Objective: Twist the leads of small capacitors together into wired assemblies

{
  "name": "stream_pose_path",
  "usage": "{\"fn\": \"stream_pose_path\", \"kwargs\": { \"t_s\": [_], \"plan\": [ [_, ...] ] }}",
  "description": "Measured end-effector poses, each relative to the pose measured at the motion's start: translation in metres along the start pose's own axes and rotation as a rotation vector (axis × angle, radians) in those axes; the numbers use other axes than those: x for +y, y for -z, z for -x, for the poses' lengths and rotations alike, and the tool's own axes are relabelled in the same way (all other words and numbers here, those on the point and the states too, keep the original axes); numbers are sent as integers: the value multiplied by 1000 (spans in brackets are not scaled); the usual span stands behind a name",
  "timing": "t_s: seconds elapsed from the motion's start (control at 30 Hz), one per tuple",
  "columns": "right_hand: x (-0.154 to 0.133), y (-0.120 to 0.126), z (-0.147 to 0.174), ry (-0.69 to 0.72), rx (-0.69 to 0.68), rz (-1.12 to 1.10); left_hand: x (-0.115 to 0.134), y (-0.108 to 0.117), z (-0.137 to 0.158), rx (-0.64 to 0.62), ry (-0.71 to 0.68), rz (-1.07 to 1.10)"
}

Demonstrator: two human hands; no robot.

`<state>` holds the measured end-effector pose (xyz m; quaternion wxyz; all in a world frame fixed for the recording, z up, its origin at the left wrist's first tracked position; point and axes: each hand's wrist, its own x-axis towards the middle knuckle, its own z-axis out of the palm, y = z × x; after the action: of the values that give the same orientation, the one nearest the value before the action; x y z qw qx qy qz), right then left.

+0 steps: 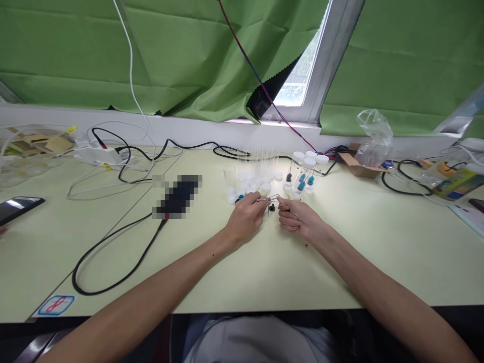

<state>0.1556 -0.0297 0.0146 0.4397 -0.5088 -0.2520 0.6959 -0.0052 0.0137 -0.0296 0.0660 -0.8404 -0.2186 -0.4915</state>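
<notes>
My left hand (246, 218) is closed, with thumb and fingers pinched on a thin metal wire (263, 200). Opposite it, close by, my right hand (299, 218) is closed in a pinch on a bent metal wire (278, 195). The wires meet or overlap in the gap between both hands; I cannot tell whether they are one piece. A small black part (272, 207) shows just below that gap. Beyond my hands stand several clear tubes (254, 164) with white caps (266, 187) around them. To their right, white-capped tubes (309, 174) contain blue parts (301, 186) and wires.
A dark, pixelated device (177, 196) with a black cable (77, 262) lies to the left. At the back right, a cardboard box (361, 166) holds a clear plastic bag (372, 136). A phone (20, 209) is at the far left. Cables run along the back wall.
</notes>
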Motion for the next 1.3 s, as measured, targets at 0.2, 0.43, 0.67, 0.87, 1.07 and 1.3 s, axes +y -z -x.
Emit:
{"fn": "stream_pose_path", "kwargs": {
  "t_s": [0.2, 0.43, 0.67, 0.87, 1.07, 1.3],
  "plan": [
    [-6, -1, 5, -40, -19, -15, 1, 0, -3, 15, -13, 6],
    [2, 4, -5, 244, -25, 142, 7, 0, -9, -3, 384, 172],
    [6, 7, -8, 480, -31, 205, 13, 4, -14, -20, 696, 365],
    [7, 7, -9, 637, -1, 188, 16, 4, -15, -38, 809, 505],
    [6, 8, -11, 677, -150, 155, 16, 5, -16, -28, 867, 607],
    [6, 8, -10, 642, -306, 65, 15, 9, -18, -25, 917, 738]
  ]
}}
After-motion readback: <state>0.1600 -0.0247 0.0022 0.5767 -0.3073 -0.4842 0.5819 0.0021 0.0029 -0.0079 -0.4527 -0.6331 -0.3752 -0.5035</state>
